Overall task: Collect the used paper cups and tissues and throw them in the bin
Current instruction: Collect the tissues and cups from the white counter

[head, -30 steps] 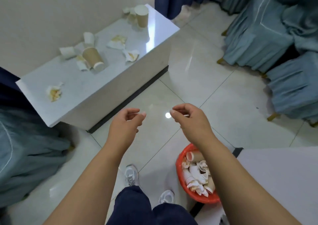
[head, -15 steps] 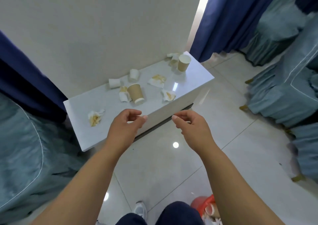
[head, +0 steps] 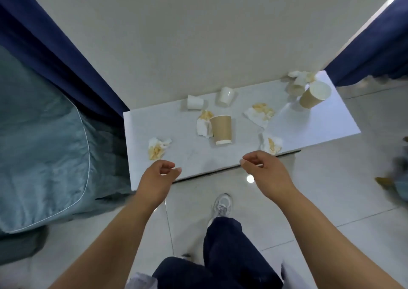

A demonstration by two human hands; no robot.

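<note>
With fingers (head: pixel 257 156) loosely curled, empty, left hand (head: pixel 157 179) and right hand (head: pixel 268 172) hover just short of tissue (head: pixel 273 145).

Place: looking like a banquet or function room.
Signs: chair cover (head: pixel 44 145) draping, navy curtains (head: pixel 55 52) hanging, glossy floor tiles (head: pixel 331 189) gleaming.

On the white table (head: pixel 172 121) before me, 5 cups and 5 stained, crumpled tissues lay scattered. A brown cup (head: pixel 221 129) stood upside down at the middle, a tissue (head: pixel 204 124) touching its left side. Behind it, near the wall, a small white cup (head: pixel 194 102) lay on its side beside a second white cup (head: pixel 227 96). A lone tissue (head: pixel 157 148) sat near the left end, a flat tissue (head: pixel 259 114) and a front tissue (head: pixel 271 145) right of centre. At the far right corner a taller brown cup (head: pixel 314 96) stood mouth up, a pale cup (head: pixel 294 89) beside it and a corner tissue (head: pixel 301 76) behind.
</note>
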